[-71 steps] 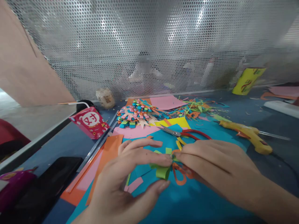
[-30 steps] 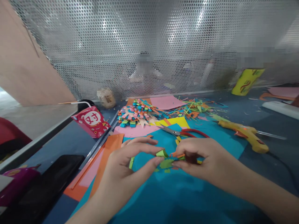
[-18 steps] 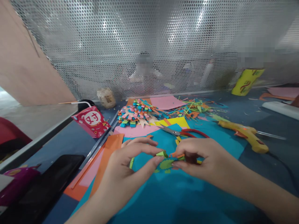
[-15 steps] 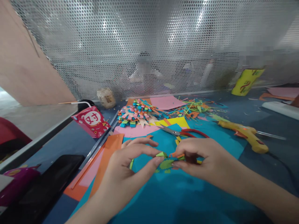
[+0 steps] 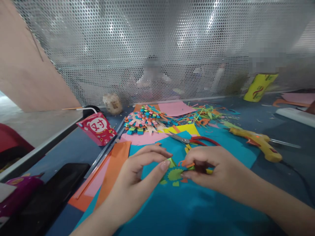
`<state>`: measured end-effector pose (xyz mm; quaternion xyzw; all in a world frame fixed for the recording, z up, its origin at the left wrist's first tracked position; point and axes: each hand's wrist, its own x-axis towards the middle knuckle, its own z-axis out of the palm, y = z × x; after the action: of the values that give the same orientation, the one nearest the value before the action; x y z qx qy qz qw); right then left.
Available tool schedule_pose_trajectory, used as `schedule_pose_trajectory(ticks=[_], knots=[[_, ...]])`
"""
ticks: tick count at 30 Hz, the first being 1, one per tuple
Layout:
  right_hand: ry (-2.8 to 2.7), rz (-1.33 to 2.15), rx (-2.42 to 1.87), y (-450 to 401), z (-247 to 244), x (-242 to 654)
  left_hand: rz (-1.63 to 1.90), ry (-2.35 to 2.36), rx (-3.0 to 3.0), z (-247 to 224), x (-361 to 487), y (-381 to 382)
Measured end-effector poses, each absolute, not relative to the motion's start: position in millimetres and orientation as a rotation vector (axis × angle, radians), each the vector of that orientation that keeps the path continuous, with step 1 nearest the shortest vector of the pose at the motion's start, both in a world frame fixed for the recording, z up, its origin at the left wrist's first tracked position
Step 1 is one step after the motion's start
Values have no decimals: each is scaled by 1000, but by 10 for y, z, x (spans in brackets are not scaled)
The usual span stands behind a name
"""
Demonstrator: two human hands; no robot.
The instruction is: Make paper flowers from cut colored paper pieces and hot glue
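Note:
Between the thumb and fingers of my left hand is a small folded light-green paper piece, partly hidden by the thumb. My right hand is closed in a pinch on a curled orange paper strip; some green and yellow paper also shows at those fingers. Under and between both hands, a green paper disc with a jagged edge lies on a large blue paper sheet. Small green paper scraps lie around the disc. Red-handled scissors rest open just beyond my right hand.
A fringed multicoloured paper ball and a heap of thin paper offcuts lie farther back. A yellow glue gun is at right. Leftward are a red carton, orange paper and a black phone. Perforated metal stands behind.
My left fingertips have turned slightly, and the green piece has tilted and sits more behind the thumb. More of the green disc shows. My right hand has hardly moved.

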<state>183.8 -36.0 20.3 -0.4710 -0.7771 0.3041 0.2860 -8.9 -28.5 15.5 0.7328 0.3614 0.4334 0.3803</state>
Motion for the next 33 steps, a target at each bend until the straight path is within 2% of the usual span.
schedule_pose_trajectory(ticks=[8, 16, 33], knots=[[-2023, 869, -1290, -386, 172, 1839, 1057, 1003, 1817, 174, -86, -286], [-1837, 1170, -1266, -373, 65, 1823, 1111, 997, 1785, 195, -105, -279], [-1875, 1197, -1253, -365, 124, 1817, 1084, 956, 1676, 178, -63, -272]])
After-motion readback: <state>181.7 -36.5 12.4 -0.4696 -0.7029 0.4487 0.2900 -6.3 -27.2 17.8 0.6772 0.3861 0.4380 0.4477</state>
